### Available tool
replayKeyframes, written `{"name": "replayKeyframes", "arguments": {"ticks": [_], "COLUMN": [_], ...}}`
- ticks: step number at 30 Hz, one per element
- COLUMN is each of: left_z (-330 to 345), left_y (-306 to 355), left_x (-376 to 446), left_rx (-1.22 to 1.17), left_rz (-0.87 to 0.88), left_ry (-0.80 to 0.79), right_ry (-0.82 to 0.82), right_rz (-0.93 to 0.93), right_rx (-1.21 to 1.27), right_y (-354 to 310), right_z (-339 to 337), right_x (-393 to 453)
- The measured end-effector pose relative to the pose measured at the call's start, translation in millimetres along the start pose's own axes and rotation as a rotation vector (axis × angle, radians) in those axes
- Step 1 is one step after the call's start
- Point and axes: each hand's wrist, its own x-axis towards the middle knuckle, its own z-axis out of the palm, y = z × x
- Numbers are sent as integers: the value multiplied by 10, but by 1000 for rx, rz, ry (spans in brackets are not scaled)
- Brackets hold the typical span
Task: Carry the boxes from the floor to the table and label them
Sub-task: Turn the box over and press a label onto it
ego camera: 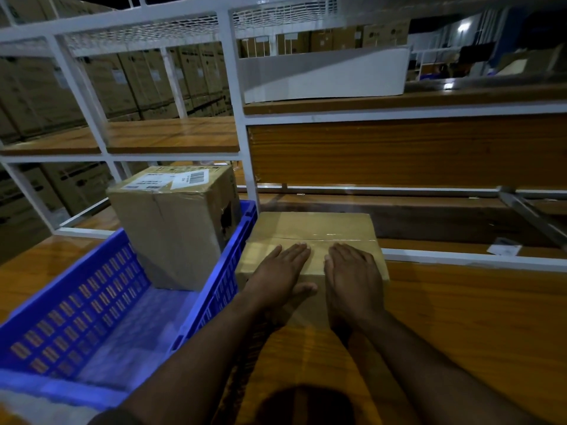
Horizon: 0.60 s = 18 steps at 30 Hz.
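A low brown cardboard box (310, 228) with a taped seam lies on the wooden table (460, 317), just right of a blue crate. My left hand (280, 273) and my right hand (352, 277) lie flat on its top, side by side, fingers straight and pointing away from me. A taller cardboard box (171, 228) with white barcode labels (190, 178) on its top stands inside the blue plastic crate (101, 314) at its far end.
A white metal rack frame (236, 102) with wooden shelves rises behind the table. A white panel (325, 75) stands on the upper shelf. Stacks of cartons (129, 84) fill the background left. A small paper slip (503, 250) lies at the right.
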Motion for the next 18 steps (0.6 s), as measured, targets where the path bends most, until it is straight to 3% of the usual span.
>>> {"name": "replayKeyframes", "arguments": {"ticks": [9,18], "left_z": [-122,-237], "left_y": [175,506], "left_x": [-142,-654], "left_rx": [8,-41], "left_rz": [-63,-127], "left_ry": [-45,138], "right_ry": [-92,70], "right_rz": [-19,-152], "right_rx": [151,283], "right_y": [-39,-356], "right_z": [-154,-253], "right_x": [-72,-464]}}
